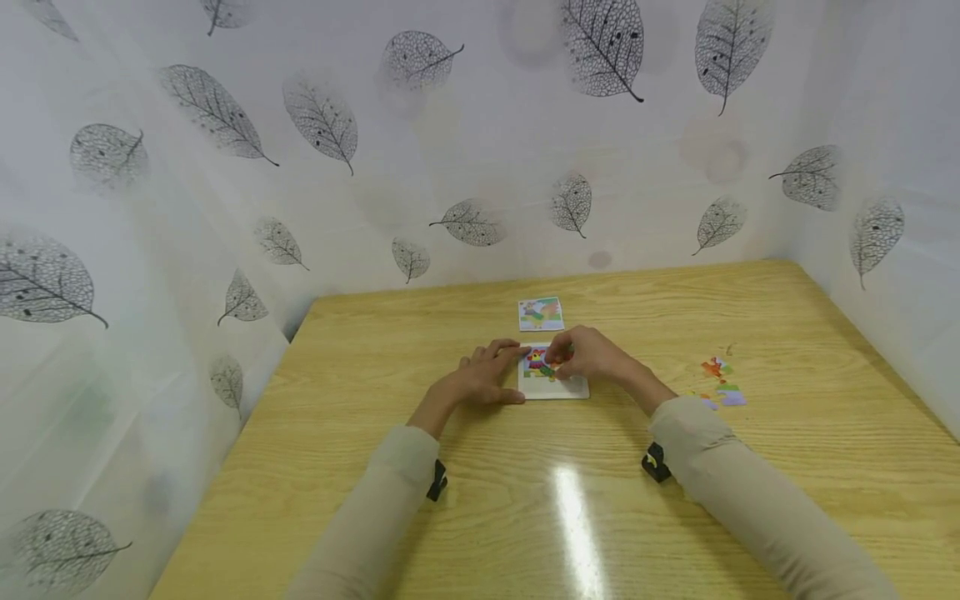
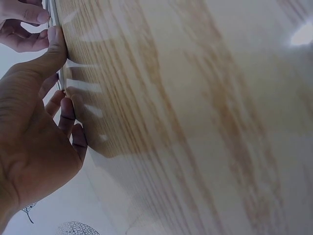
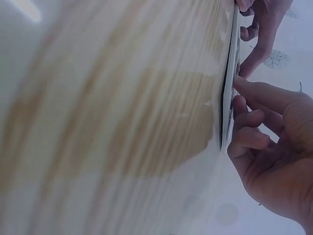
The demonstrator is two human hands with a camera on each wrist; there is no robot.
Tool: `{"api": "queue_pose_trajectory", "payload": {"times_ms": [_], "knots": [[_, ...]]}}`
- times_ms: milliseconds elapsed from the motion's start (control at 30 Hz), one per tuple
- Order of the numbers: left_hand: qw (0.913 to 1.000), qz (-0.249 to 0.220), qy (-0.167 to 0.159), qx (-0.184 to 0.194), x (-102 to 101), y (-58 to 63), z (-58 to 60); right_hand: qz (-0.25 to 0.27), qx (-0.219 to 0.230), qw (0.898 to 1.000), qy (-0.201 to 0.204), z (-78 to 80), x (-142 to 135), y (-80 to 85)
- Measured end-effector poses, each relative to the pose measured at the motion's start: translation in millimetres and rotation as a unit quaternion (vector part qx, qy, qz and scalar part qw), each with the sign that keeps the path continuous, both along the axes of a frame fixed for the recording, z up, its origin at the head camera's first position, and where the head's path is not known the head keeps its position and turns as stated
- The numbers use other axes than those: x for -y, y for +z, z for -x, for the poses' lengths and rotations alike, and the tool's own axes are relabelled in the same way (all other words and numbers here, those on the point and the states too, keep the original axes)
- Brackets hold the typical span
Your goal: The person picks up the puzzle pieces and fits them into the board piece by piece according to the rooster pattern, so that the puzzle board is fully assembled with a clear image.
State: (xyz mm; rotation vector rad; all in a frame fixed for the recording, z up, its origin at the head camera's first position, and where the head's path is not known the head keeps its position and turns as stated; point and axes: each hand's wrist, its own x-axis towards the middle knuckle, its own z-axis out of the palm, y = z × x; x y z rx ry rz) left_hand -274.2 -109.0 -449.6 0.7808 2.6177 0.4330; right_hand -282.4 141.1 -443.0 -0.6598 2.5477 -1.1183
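Note:
A small square puzzle board [image 1: 551, 390] lies on the table, its picture of a colourful bird partly filled in. My left hand [image 1: 483, 377] rests at the board's left side, thumb by the near corner and fingers spread toward the far corner. Over the board's right part, my right hand [image 1: 592, 354] bends its thumb and fingers down around an orange-red puzzle piece [image 1: 556, 364], largely hidden by the fingers. In the right wrist view, the right fingertips [image 3: 238, 83] are at the face of the board, which appears edge-on there.
Beyond the board lies a square picture card [image 1: 541, 315] showing a similar bird. Several loose puzzle pieces [image 1: 731, 395] are scattered to the right on the wooden table [image 1: 420, 517]. A leaf-patterned curtain [image 1: 495, 150] surrounds the back and sides.

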Motion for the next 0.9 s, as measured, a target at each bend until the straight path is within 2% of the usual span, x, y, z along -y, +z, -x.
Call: {"api": "queue_pose_trajectory", "payload": {"times_ms": [300, 567, 900], "knots": [[1.0000, -0.006, 0.002, -0.003, 0, 0.1, -1.9, 0.014, 0.007, 1.000, 0.012, -4.2, -19, 3.7], [1.0000, 0.000, -0.003, -0.004, 1, 1.9, -3.1, 0.073, 0.079, 0.994, 0.002, -2.1, -55, 4.0], [0.9999, -0.013, -0.004, 0.001, 2, 3.1, -3.3, 0.069, 0.092, 0.993, -0.024, -9.7, -105, 3.7]]}}
